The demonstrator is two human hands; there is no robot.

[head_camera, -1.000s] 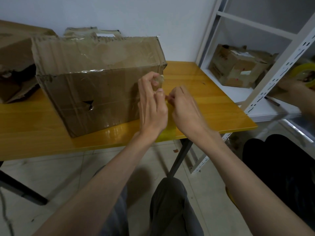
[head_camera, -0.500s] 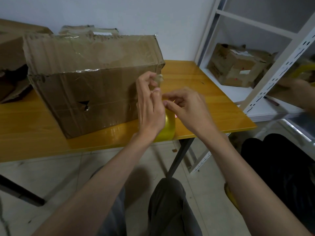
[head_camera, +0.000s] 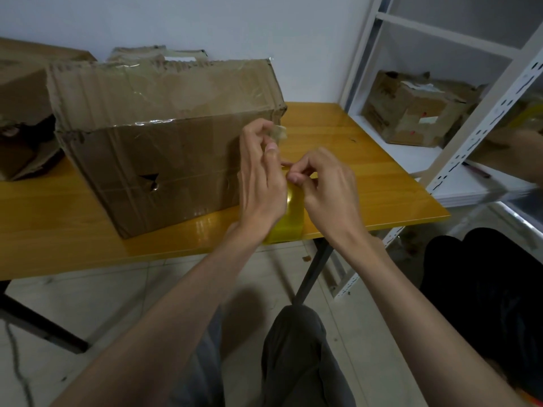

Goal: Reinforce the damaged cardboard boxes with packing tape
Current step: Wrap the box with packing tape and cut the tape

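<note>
box [head_camera: 164, 148]: crumpled, hole in front | hands: pinching yellow tape [head_camera: 293, 212]

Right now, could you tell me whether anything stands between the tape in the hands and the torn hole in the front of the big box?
Nothing visible does. The tape hangs between both hands, right of the hole; only bare box front lies between.

White wall [head_camera: 205, 22], wood table [head_camera: 367, 160], shelving [head_camera: 482, 113], tile floor [head_camera: 117, 304]

Orange wooden table [head_camera: 367, 160], taped cardboard box [head_camera: 164, 136] on it, torn box [head_camera: 20, 113] beside
</note>
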